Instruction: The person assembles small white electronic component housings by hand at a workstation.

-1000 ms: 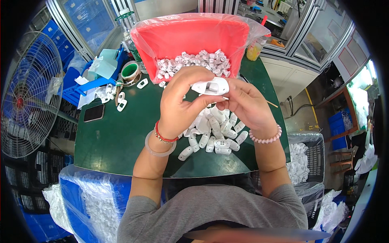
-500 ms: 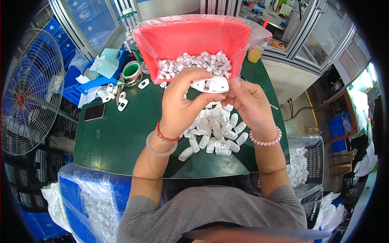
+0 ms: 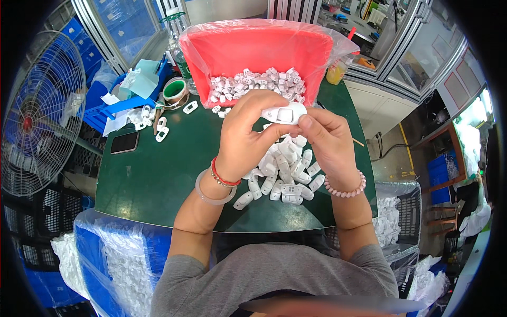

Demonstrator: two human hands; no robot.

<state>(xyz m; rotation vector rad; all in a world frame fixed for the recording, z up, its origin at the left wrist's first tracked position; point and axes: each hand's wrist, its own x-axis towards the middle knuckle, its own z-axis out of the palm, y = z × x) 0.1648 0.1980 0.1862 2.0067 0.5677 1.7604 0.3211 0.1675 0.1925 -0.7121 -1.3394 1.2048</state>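
The white case [image 3: 285, 114] sits above the desk [image 3: 158, 182], between the fingers of both hands, lying nearly level with its rectangular recess turned up, probably so that the person can look straight into it. The left hand [image 3: 238, 132] grips it: the fingers curl over its far edge while the thumb presses along its near edge, a pinch that seems meant to leave the upper face uncovered. The right hand [image 3: 334, 145] is closed in at the other end, its thumb touching the case there, perhaps to steady it; what its other fingers do behind the case is partly hidden, so I cannot tell.

Just nearer the body than the fingers, a heap of white pieces [image 3: 284, 168] lies on the desk between the forearms, a spot that likely keeps each one a short reach away. Directly beyond the fingers stands a red tub [image 3: 256, 45] of small white parts [image 3: 264, 81]; it seems tipped toward the person, which would bring its contents close to the hands. A clear bag lines it, presumably to keep the parts clean.

Well to the left of the fingers are a tape roll [image 3: 175, 91], a phone [image 3: 124, 142] and a blue basket [image 3: 121, 107], apparently set aside there to leave the middle free for handwork.
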